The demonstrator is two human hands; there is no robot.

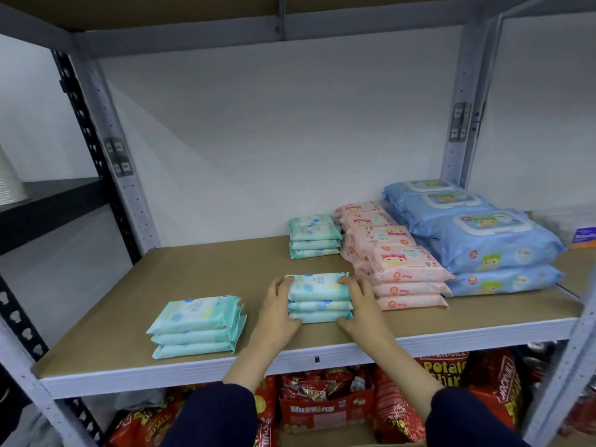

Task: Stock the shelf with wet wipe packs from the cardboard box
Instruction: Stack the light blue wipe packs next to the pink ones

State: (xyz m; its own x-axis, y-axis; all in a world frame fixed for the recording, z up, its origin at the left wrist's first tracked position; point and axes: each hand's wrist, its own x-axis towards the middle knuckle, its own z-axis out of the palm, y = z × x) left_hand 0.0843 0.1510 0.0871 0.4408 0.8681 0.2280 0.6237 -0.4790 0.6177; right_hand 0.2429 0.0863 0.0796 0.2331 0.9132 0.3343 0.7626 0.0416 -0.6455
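Observation:
A stack of three teal wet wipe packs (319, 296) stands on the brown shelf board (206, 275), near its front edge. My left hand (280, 312) grips the stack's left side and my right hand (361, 309) grips its right side, thumbs at the front. A second teal stack (197, 322) lies to the left, slightly askew. A third teal stack (314, 236) stands further back. The cardboard box is not in view.
Pink wipe packs (396, 259) lie in rows right of my hands, with large blue packs (477, 233) beyond them. Grey uprights (129, 175) frame the shelf. Red snack bags (325, 401) fill the shelf below. A small purple-labelled item (584, 237) sits far right.

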